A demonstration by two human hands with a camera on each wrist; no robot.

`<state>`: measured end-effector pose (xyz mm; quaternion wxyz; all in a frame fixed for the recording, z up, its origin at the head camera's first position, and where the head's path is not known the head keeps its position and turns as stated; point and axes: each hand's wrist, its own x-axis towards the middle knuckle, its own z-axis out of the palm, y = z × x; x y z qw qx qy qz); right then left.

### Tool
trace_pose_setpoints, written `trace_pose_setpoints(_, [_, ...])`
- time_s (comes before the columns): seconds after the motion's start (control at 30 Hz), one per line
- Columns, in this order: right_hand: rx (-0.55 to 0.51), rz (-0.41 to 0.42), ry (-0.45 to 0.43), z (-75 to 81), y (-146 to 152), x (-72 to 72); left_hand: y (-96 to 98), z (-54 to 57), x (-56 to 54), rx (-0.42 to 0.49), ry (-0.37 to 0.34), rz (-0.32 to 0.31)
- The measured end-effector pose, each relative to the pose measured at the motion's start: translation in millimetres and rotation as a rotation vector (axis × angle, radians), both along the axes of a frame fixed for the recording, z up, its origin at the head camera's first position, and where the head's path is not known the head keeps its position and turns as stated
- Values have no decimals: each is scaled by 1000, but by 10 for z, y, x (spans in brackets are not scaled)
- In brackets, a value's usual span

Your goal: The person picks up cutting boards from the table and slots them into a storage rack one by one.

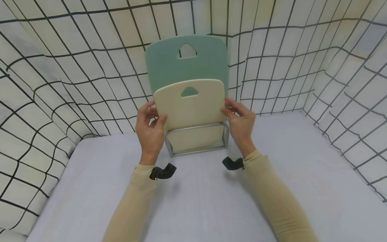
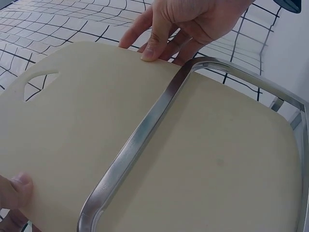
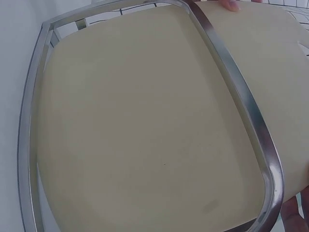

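Observation:
A cream cutting board (image 1: 193, 109) with a cut-out handle stands upright in a metal rack (image 1: 198, 127), its lower part behind the front bar. My left hand (image 1: 150, 134) pinches its left edge, and the thumb (image 2: 19, 188) lies on the front face. At the opposite edge my right hand (image 1: 243, 126) pinches it between thumb and fingers. Behind stands a larger green cutting board (image 1: 187, 69), its lower part hidden by the cream one. The right wrist view shows the cream board's lower part (image 3: 145, 121) framed by the rack's bars.
A white surface (image 1: 196, 201) lies under the rack and forearms. Black wire grid panels (image 1: 99, 64) rise at the back and both sides, with the back panel close behind the green board. A black strap (image 1: 163, 171) sticks out from the left wrist, another (image 1: 232, 163) from the right.

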<state>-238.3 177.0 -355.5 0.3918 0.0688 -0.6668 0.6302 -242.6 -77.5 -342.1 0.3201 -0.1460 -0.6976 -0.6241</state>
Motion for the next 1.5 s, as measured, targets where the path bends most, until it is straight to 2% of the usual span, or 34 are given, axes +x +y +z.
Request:
trace_pose_setpoints(0.3, [-7, -7, -2, -8, 7, -15, -3, -12, 2, -2, 28, -24])
trace_pose_setpoints(0.63, [6, -1, 3, -11, -14, -9, -16, -18, 9, 22, 19, -24])
trace_pose_setpoints(0.9, [-1, -23, -7, -22, 3, -18, -5, -43, -34, 43, 11, -54])
trace_pose_setpoints(1.3, [13, -14, -34, -48, 66, -1, 0, -48, -10, -16, 27, -63])
trace_pose_setpoints(1.5, [18, -5, -63, -43, 59, 20, -23, -57, 5, -25, 11, -59])
